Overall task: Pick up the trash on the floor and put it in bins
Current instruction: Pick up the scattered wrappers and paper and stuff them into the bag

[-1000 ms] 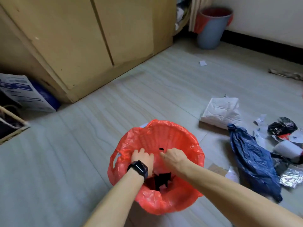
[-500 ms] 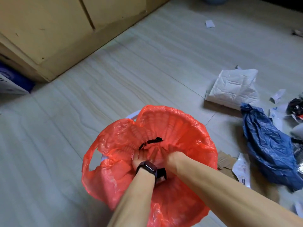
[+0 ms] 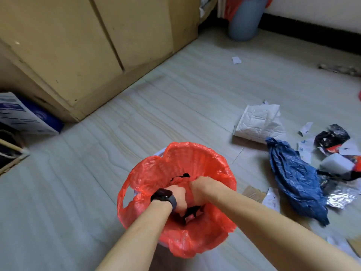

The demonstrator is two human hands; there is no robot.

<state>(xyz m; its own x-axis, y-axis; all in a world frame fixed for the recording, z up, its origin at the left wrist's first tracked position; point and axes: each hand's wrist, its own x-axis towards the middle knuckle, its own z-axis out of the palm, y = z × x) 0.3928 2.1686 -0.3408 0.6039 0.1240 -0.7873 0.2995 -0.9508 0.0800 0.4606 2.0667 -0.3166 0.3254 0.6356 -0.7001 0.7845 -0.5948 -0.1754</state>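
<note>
Both my hands are down inside the near bin, the one lined with a red bag. My left hand, with a black watch on the wrist, is sunk to the knuckles just left of my right hand; the two are close beside each other. My fingers bend downward into the liner and their tips are hidden in the red folds, so I cannot tell whether they are clamped on anything. Black trash lies in the bin just under my hands.

More trash lies on the floor to the right: a white padded sheet, a crumpled blue plastic bag, a black wrapper, silver foil and a cardboard piece. A small paper scrap lies farther off. A second bin, blue with a red liner, stands far right by the wall, beside the wooden cupboard.
</note>
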